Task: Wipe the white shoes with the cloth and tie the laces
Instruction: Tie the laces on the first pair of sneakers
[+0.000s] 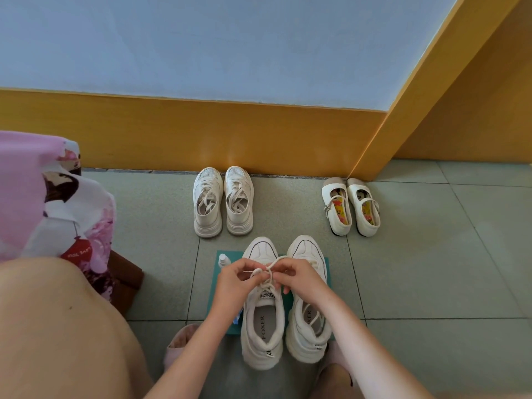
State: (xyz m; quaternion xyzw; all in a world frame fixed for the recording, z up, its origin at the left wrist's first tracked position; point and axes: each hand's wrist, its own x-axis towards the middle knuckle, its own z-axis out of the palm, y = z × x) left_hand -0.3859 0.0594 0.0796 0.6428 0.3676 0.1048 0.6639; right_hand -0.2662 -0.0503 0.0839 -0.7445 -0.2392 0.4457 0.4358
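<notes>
Tiled floor, seen from above. Teal cloth (230, 254) lies flat on the tiles; all places are taken from it. Two white chunky sneakers stand side by side on the cloth, toes pointing away from the person, heels hanging past its near edge. The left shoe (263, 335) reads "FOXER" on the insole and "FASHION" on the tongue. The right shoe (308, 338) has its laces lying loose across the opening. Above the middle of the cloth, both hands meet over the left shoe's tongue. The left hand (233, 279) has its fingers curled and pinches the lace (269, 267). The right hand (299, 276) pinches a loop of the same lace between thumb and forefinger. A half-made bow sits between them. A small white bottle (223, 260) rests at the cloth's far left corner. Beyond the far edge, a cream sneaker pair (223, 201) stands against the orange skirting (172, 131). Far right of the cloth is a pair of white strap shoes (351, 207). Off the near left corner is a pink slipper (180, 341). Well to the left is pink patterned fabric (43, 197).
</notes>
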